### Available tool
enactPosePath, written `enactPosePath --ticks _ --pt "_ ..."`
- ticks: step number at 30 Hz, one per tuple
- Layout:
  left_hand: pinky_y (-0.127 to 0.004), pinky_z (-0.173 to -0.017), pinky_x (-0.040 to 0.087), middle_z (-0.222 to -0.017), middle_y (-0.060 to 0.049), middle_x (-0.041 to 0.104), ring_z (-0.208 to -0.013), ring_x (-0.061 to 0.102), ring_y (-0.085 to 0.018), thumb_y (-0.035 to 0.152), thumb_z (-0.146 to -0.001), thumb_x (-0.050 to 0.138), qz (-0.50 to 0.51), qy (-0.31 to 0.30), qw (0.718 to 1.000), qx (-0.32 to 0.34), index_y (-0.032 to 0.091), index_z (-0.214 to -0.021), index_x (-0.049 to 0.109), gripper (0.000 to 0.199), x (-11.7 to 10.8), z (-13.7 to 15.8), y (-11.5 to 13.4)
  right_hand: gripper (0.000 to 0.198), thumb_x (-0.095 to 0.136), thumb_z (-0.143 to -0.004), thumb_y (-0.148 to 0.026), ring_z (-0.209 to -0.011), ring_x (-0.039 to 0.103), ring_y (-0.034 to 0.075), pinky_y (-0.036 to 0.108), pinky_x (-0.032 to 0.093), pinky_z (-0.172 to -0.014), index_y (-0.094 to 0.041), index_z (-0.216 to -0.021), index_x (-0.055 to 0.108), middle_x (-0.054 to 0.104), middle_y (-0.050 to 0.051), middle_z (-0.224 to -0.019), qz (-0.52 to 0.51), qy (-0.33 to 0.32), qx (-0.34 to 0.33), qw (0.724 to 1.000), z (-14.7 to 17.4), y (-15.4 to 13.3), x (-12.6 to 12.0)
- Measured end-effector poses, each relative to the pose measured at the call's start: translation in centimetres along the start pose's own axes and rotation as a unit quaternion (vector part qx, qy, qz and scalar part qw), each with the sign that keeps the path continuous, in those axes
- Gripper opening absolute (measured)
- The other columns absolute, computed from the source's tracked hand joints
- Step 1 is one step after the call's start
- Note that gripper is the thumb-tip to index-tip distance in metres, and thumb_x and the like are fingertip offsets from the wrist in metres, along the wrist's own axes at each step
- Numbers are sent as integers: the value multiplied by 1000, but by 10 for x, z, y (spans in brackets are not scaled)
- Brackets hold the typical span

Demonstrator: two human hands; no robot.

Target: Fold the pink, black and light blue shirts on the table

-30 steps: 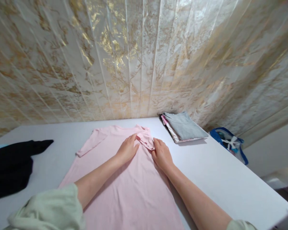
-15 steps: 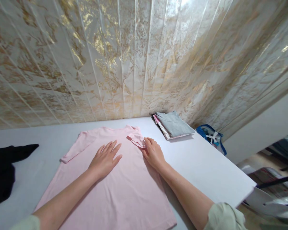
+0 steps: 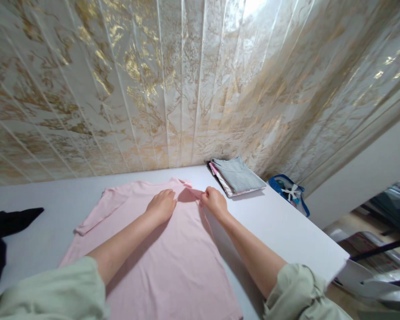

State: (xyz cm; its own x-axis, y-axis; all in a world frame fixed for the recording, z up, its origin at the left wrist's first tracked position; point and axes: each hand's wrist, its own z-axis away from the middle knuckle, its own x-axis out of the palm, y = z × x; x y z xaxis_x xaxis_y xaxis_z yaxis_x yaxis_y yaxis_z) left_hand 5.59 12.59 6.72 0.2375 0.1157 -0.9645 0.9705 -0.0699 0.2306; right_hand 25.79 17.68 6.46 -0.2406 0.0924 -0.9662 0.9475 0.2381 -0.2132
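A pink short-sleeved T-shirt (image 3: 173,258) lies spread on the white table, its neckline toward the wall and one sleeve out to the left. Near the shirt's right shoulder, my left hand (image 3: 162,205) has its fingers curled closed on the fabric. Just across from it, my right hand (image 3: 214,201) pinches the cloth at the right sleeve. Between the two hands the fabric is lifted and stretched, with a shadow beneath it. The fingertips of my left hand are partly hidden.
Folded clothes (image 3: 238,175) are stacked at the table's back right, grey on top. A black garment (image 3: 10,226) lies at the left. Beyond the right edge of the white table (image 3: 286,231) sits a blue-edged bag (image 3: 290,193). A patterned curtain (image 3: 173,89) hangs behind.
My left hand, flat on the shirt before, has moved right and closed on the fabric. My right hand has tightened its fingers, and the sleeve area is raised between them.
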Motion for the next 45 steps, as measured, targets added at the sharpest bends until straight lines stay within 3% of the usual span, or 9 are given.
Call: enactPosePath --ticks 5,12,15,20,29,34,38,42,45 --pt "-39 -110 33 -143 -17 49 -133 44 -26 26 -93 39 19 24 999 18 12 -130 53 42 25 -27 11 23 44 -93 -32 -87 63 20 28 38 -68 -19 -93 64 69 8 -95 -23 -47 84 995 -8 38 -8" --pt "-48 -117 19 -154 -10 38 -143 30 -27 43 -95 37 15 22 999 41 20 -143 42 54 52 -28 17 36 49 -92 -27 -111 56 21 29 40 -89 -18 -126 56 59 12 -123 -40 51 -44 997 -45 17 -1" --pt "-49 -117 17 -155 -8 36 -143 28 -27 46 -95 35 8 15 999 40 22 -144 40 55 56 -26 16 35 50 -91 -24 -113 55 19 27 39 -91 -20 -124 58 59 10 -123 -49 29 -80 995 -66 8 7" --pt "-46 -109 30 -145 -6 50 -133 42 -26 45 -95 36 5 38 999 33 26 -136 50 47 49 -38 8 20 50 -91 -27 -88 63 16 23 41 -73 -17 -101 64 69 6 -98 -58 -19 -38 997 -79 15 16" --pt "-45 -97 37 -124 -11 59 -116 50 -29 38 -94 37 -26 103 993 -45 26 -120 60 36 43 -50 -4 22 45 -95 -24 -90 64 23 31 43 -73 -18 -112 58 69 12 -99 73 47 50 995 -63 26 18" --pt "-47 -108 26 -143 -13 50 -135 37 -27 33 -94 37 -20 103 994 -20 20 -133 51 44 48 -50 -5 27 41 -94 -14 -106 57 23 32 42 -87 -17 -114 60 62 14 -114 50 78 -83 992 -55 -6 10" --pt "-47 -113 20 -149 -10 45 -139 34 -24 28 -95 31 -24 85 995 -35 21 -139 45 47 53 -53 -9 36 37 -98 -22 -121 50 18 31 37 -100 -21 -130 54 57 9 -131 -35 -2 -237 971 -46 -34 28" --pt "-48 -113 20 -152 -11 41 -140 34 -25 27 -94 31 -26 84 995 -51 20 -141 43 49 58 -55 -13 51 38 -98 -38 -141 30 23 44 23 -112 -19 -146 37 35 10 -154 -15 -34 -149 988 -50 -29 47" --pt "-47 -113 21 -152 -12 40 -140 34 -26 28 -94 30 -23 86 995 -54 17 -142 42 51 58 -55 -13 57 34 -98 -42 -142 27 26 49 19 -113 -15 -148 34 32 12 -155 -8 -26 -77 997 -54 -21 50"
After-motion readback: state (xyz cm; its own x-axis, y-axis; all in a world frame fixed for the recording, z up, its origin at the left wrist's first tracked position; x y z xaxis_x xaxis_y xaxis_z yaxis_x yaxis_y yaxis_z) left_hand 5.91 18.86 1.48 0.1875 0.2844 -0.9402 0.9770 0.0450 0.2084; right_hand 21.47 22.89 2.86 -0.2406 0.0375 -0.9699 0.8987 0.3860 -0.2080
